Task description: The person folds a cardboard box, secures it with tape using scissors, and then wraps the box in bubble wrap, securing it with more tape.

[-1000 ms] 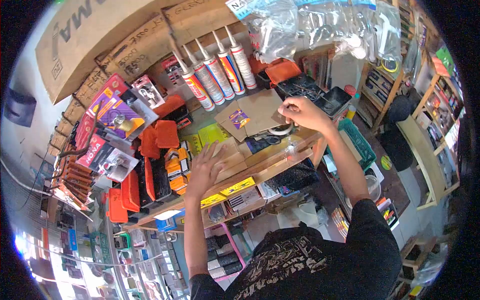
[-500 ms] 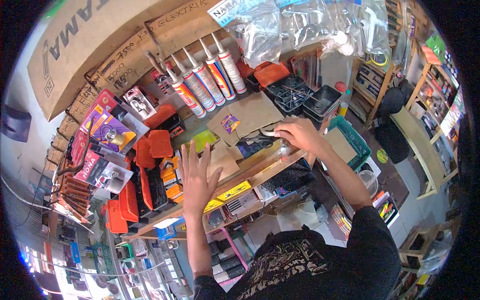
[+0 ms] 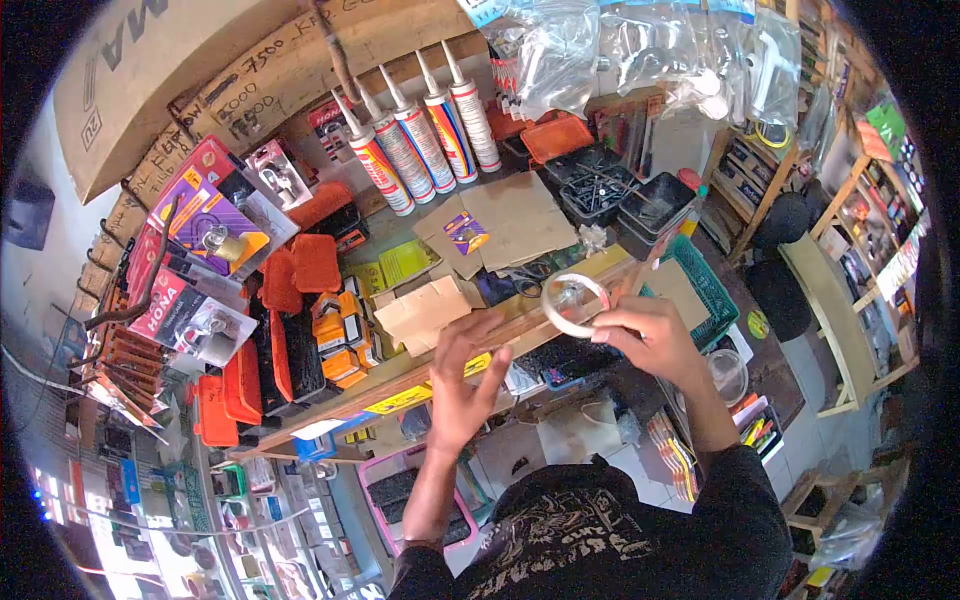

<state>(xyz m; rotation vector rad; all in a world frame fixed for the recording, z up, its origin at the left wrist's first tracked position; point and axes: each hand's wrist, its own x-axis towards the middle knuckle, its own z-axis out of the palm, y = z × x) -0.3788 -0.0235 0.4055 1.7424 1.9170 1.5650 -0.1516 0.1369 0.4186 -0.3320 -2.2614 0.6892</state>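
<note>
In the head view, my right hand (image 3: 655, 340) pinches a narrow white roll of tape (image 3: 564, 324) by its edge, above the shelf's front edge. The roll faces me, so the shelf shows through its middle. My left hand (image 3: 463, 392) holds nothing; its fingers are apart, left of the roll and in front of a folded piece of cardboard (image 3: 425, 312). A larger flat cardboard piece (image 3: 520, 222) lies behind, with a small purple and yellow card (image 3: 465, 233) on it.
Several sealant tubes (image 3: 428, 150) stand at the back. Orange bins (image 3: 315, 263) and hanging packs, including a padlock pack (image 3: 215, 235), are on the left. To the right are black bins of screws (image 3: 600, 190) and a green basket (image 3: 708, 325). Plastic-bagged fittings (image 3: 660, 60) hang above.
My right hand has lifted the tape roll off the shelf clutter and drawn it toward me, turning it face-on. My left hand has moved right and closer, its fingers curling slightly.
</note>
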